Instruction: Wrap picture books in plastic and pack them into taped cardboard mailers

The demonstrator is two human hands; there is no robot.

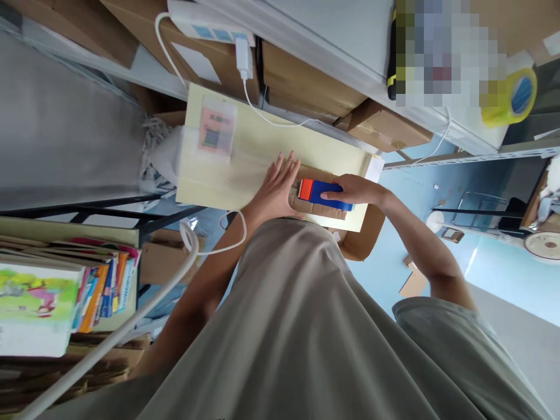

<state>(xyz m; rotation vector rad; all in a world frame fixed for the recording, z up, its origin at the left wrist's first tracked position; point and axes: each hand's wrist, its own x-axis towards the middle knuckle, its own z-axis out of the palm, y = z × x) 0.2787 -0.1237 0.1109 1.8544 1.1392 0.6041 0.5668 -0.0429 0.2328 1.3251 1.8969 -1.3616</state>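
Observation:
A small flat piece of brown cardboard (326,211), likely a small carton, lies on the pale yellow tabletop (256,137) close to my body. My left hand (279,188) rests on its left end, fingers stretched and slightly spread, holding nothing. In my right hand (359,190) is what looks like a tape dispenser (322,193), with a blue body and an orange-red front end. It sits over the middle of the cardboard, orange end toward my left hand. Whether tape runs beneath it is hidden.
A printed sheet (216,129) lies at the table's left. Behind stand cardboard boxes (306,73) and a power strip (210,26) with a white cable. A yellow tape roll (510,98) sits on the shelf. Books (105,286) fill the lower left; a white cable (131,321) crosses there.

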